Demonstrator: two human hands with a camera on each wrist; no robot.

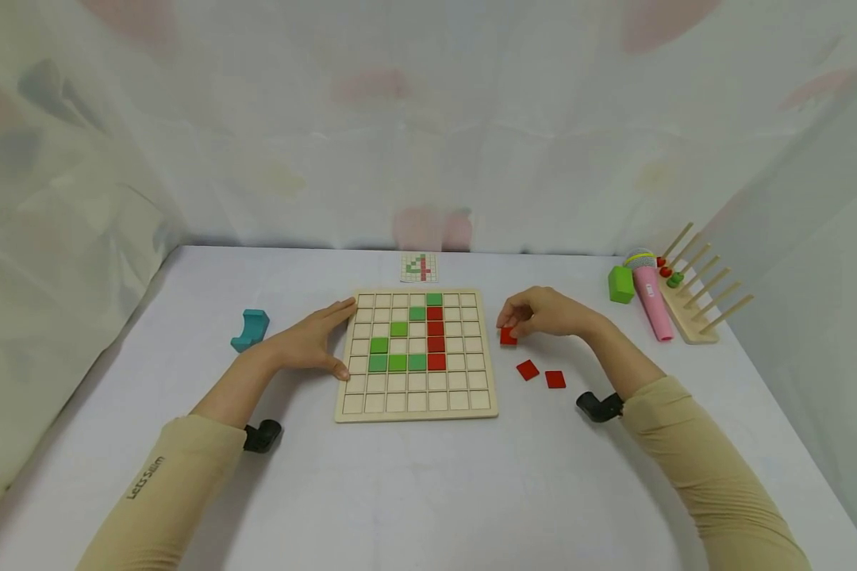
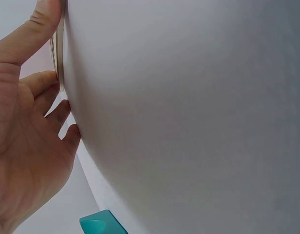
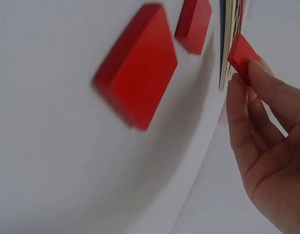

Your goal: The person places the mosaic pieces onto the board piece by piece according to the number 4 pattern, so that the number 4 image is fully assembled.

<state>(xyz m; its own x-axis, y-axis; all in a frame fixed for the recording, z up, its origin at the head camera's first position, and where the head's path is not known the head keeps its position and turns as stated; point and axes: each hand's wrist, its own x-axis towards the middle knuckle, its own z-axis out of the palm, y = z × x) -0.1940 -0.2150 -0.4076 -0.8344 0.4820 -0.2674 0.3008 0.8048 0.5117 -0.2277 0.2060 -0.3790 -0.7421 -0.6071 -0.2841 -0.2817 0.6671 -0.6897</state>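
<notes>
A wooden grid board (image 1: pixel 414 419) lies mid-table, with several red tiles (image 1: pixel 436 328) in one column and several green tiles (image 1: pixel 378 362) to their left, plus a few above. My left hand (image 1: pixel 307 339) rests along the board's left edge, thumb and fingers spread against it. Just right of the board, my right hand (image 1: pixel 546 312) pinches a red square tile (image 3: pixel 240 53) between thumb and fingers, held above the tabletop. Two loose red tiles, one (image 1: pixel 528 369) turned askew and another (image 1: pixel 555 379) beside it, lie nearer the right wrist.
Behind the board is a small pattern card (image 1: pixel 409 270). A teal curved block (image 1: pixel 253 327) sits left of my left hand. At the far right are a green block (image 1: pixel 620 284), a pink toy microphone (image 1: pixel 652 301) and a wooden peg stand (image 1: pixel 700 333) with small beads.
</notes>
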